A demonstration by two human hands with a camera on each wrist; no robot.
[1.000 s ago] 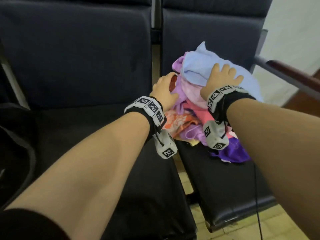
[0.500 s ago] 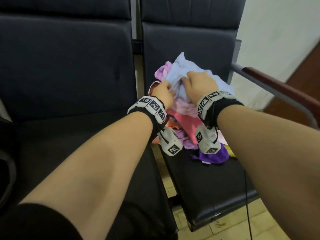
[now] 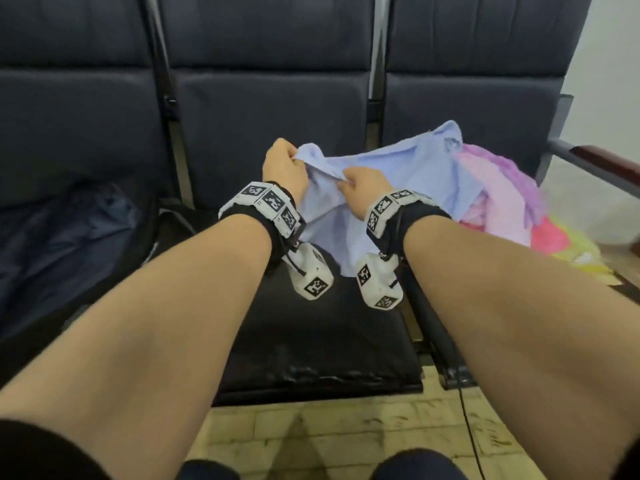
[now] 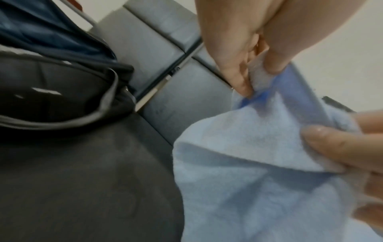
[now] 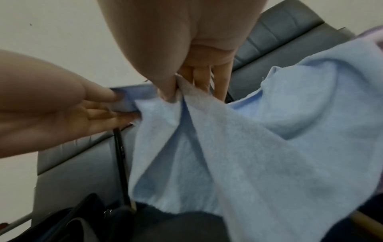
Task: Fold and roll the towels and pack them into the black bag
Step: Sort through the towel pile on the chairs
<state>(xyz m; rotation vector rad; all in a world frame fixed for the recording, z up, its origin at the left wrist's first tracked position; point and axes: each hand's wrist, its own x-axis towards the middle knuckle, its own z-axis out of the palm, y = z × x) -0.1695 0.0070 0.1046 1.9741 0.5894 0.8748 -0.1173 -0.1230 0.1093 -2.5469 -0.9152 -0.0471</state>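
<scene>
While stretched above the middle seat (image 3: pixel 311 341), light blue towel (image 3: pixel 398 181) pinched along its upper edge by left hand (image 3: pixel 284 166) and right hand (image 3: pixel 362 187); black bag (image 3: pixel 69 244) on seat leftward, towel pile (image 3: pixel 495 199) rightward.

The pale blue towel (image 3: pixel 398 174) between my fingers (image 4: pixel 238 77) is soft, matt terry cloth with a fuzzy nap. Under it the seat (image 3: pixel 311 341) is smooth black leatherette — faintly glossy, scuffed at its front edge. Beside the towel, the black bag (image 4: pixel 51 101) looks like matt woven fabric.
</scene>
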